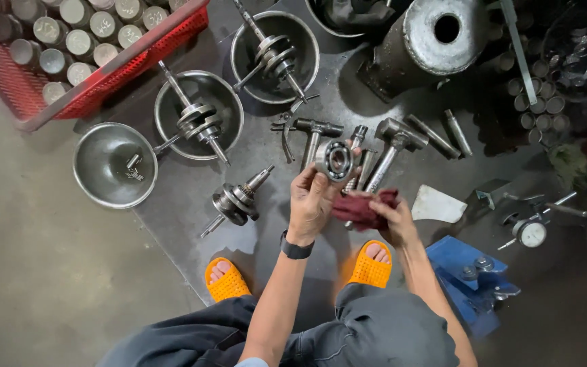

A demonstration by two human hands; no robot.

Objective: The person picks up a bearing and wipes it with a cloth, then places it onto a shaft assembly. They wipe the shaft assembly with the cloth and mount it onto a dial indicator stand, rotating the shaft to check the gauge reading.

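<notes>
Left hand (312, 198), fingers gripping round steel bearing (334, 160). Right hand (394, 219), fingers clenched on dark red rag (365, 209). Hammers (392, 146) on floor beyond, crankshaft (236, 200) near left.

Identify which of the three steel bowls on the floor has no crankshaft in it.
The leftmost steel bowl, nearest the grey floor: it holds only a few small parts, while the middle bowl and the upper bowl each hold a crankshaft.
</notes>
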